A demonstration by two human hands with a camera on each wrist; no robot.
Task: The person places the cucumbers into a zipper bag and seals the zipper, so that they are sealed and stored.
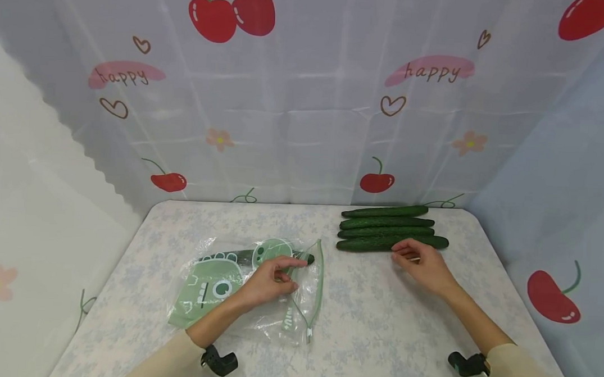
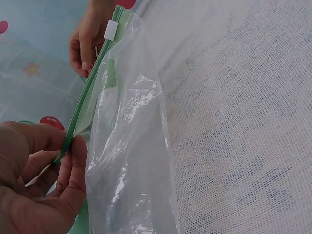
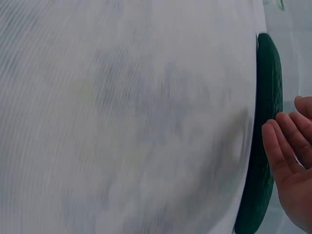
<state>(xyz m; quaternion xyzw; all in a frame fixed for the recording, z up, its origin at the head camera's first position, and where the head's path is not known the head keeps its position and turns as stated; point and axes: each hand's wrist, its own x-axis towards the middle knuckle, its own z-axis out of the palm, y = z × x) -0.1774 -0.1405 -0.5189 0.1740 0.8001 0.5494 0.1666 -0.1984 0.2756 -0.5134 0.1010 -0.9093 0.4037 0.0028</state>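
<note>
A clear zip bag (image 1: 276, 317) with green dinosaur print lies on the left half of the table. Inside it is a dark green cucumber (image 1: 310, 259), its tip showing near the bag's mouth. My left hand (image 1: 270, 280) is over the bag; in the left wrist view, its thumb and fingers pinch the green zip edge (image 2: 80, 105). My right hand (image 1: 425, 267) is at the front one of several cucumbers (image 1: 365, 245) lying side by side. In the right wrist view its fingers are slightly bent beside that cucumber (image 3: 265, 97), not wrapped round it; contact is unclear.
The table (image 1: 377, 327) has a pale floral cloth. A white zip slider (image 1: 309, 332) sits at the near end of the bag's mouth. Behind the table hangs a cherry-printed curtain (image 1: 294, 126), close behind the rear cucumber. Each wrist wears a black device (image 1: 218, 362).
</note>
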